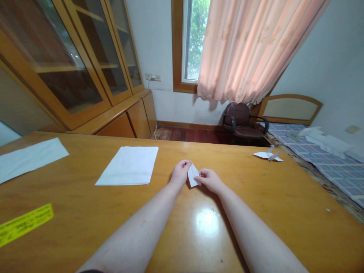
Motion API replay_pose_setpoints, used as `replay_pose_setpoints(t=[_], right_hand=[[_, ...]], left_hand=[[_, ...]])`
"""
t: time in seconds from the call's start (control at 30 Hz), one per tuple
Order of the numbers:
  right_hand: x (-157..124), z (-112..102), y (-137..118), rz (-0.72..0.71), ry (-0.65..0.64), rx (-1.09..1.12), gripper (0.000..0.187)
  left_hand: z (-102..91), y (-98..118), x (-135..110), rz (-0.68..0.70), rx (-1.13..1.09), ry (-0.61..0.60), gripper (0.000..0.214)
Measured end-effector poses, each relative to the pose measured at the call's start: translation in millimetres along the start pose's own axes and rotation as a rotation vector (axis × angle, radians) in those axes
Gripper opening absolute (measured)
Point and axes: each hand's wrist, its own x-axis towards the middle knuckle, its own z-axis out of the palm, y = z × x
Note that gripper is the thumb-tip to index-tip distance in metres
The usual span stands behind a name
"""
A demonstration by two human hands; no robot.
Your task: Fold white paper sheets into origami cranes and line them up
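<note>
A small piece of folded white paper (192, 176) is held between my two hands, just above the wooden table (176, 235). My left hand (180, 173) pinches its upper left edge between thumb and fingers. On the other side, my right hand (209, 179) grips the lower right edge, the fingertips pressed together on the paper. Crease lines run along its face, and its upper end narrows. Part of the paper is hidden behind my fingers.
A stack of white sheets (127, 165) lies left of my hands. Farther left are a white paper strip (31, 157) and a yellow label (25, 223). A folded paper crane (269, 154) rests near the far right edge. Beyond stand an office chair (241, 119) and a bed (309, 148).
</note>
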Motion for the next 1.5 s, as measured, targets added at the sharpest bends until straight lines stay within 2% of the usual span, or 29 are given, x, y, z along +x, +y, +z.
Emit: replay_pose_setpoints(t=[0.1,0.2,0.3,0.43,0.53,0.6,0.67,0.77,0.83,1.1,1.27,1.5], right_hand=[[2.0,0.6,-0.6,-0.007,0.082,0.070,0.024],[4.3,-1.2,-0.1,0.008,0.181,0.164,0.028],[6.0,-4.0,1.3,0.006,0.219,0.186,0.032],[7.3,-4.4,1.3,-0.016,0.251,0.248,0.039],[7.5,-3.1,-1.3,-0.042,0.261,0.351,0.061],[7.4,-2.6,-3.2,-0.075,0.234,0.394,0.068],[7.4,-2.6,-4.3,-0.105,0.226,0.408,0.063],[6.9,-3.1,-5.2,-0.118,0.256,0.397,0.040],[5.6,-3.3,-6.0,-0.105,0.263,0.385,0.031],[0.6,-2.7,-8.1,-0.064,0.256,0.434,0.033],[0.9,-3.2,-8.1,-0.043,0.272,0.447,0.027],[0.9,-1.9,-12.3,-0.002,0.285,0.461,0.026]], left_hand=[[1.5,-1.7,0.0,-0.021,-0.101,-0.043,0.025],[2.6,-4.7,-0.7,-0.037,-0.147,-0.135,0.042],[3.3,-6.9,-1.9,-0.033,-0.131,-0.203,0.052],[3.9,-5.5,-3.1,-0.014,-0.112,-0.201,0.044],[4.1,-2.9,-3.4,-0.021,-0.094,-0.170,0.034],[4.3,-1.7,-3.7,-0.036,-0.086,-0.164,0.029],[4.5,-1.0,-4.1,-0.066,-0.094,-0.181,0.028],[5.0,-0.6,-5.3,-0.108,-0.092,-0.217,0.031],[5.2,-0.5,-5.7,-0.107,-0.083,-0.215,0.034],[5.0,-1.7,-4.0,-0.107,-0.153,-0.186,0.025],[5.4,-3.9,-3.0,-0.117,-0.185,-0.185,0.022],[2.9,-7.8,-1.7,-0.036,-0.040,-0.128,0.014]])
